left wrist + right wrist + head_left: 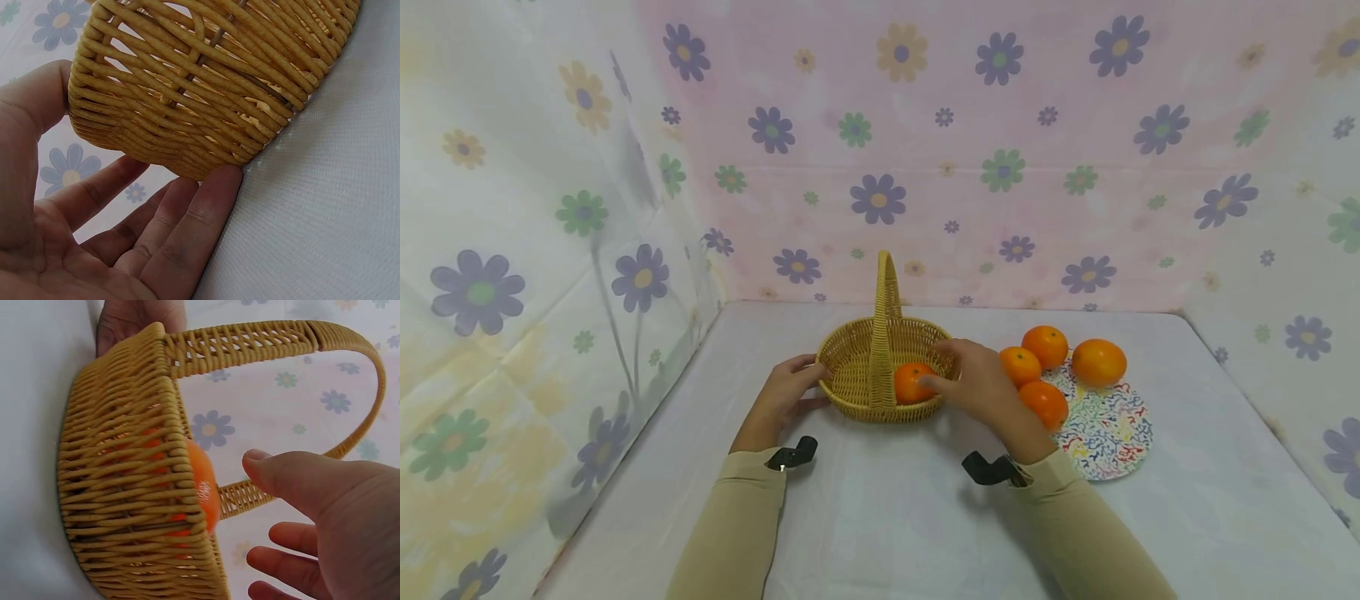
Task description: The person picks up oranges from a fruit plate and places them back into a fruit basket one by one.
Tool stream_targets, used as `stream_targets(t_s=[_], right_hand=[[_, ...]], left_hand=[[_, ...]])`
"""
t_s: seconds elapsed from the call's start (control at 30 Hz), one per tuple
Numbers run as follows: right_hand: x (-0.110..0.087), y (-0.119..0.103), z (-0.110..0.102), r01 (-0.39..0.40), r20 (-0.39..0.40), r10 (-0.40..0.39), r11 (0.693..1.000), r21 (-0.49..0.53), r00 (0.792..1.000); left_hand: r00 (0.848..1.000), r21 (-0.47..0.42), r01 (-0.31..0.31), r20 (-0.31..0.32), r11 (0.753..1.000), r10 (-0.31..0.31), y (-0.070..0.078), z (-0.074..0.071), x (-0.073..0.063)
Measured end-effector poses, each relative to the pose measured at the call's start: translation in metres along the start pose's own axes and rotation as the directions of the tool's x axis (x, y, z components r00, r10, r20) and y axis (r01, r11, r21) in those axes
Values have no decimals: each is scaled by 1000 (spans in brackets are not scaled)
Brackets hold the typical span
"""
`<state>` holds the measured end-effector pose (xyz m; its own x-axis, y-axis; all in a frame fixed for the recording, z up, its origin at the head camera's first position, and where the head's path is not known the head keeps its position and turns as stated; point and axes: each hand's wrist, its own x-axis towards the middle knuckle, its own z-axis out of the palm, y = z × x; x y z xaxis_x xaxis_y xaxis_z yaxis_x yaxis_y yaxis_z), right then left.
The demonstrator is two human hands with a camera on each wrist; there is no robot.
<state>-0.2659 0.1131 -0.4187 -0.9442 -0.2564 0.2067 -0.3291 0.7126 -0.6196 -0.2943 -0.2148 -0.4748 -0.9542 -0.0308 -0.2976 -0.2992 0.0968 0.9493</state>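
A yellow woven basket (853,408) with a tall arched handle (882,333) stands on the table. One orange (912,384) lies inside it, right of the handle, and shows through the weave in the right wrist view. My left hand (786,392) holds the basket's left end, its thumb (47,90) reaching over the rim and its fingers (194,244) against the outer wall. At the right end, my right hand (981,387) is over the rim beside the orange. Its thumb and fingers are spread apart, with nothing between them in the right wrist view.
Right of the basket is a round plate (1108,433) with a multicoloured speckled pattern. Several oranges (1099,363) sit at its left and far side, close to my right forearm. Flowered cloth walls (880,150) border the white table (865,517) at the back and sides.
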Motion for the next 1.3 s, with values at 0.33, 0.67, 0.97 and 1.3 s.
stream_targets(t_s=[0.33,0.67,0.97,1.3], right_hand=[[1,10,-14,-32,-36,32,999,-8,999],[2,20,-28,-93,-72,90,995,-41,993],[1,34,-45,-198,-40,197,980,-7,979],[1,53,-56,-249,-57,248,969,2,967]], left_hand=[[1000,5,4,-3,1000,-4,1,0,0],[1000,6,10,-5,1000,-10,0,0,1],[1000,11,4,-7,1000,-4,0,0,1],[1000,1,8,-14,1000,-8,-1,0,2]])
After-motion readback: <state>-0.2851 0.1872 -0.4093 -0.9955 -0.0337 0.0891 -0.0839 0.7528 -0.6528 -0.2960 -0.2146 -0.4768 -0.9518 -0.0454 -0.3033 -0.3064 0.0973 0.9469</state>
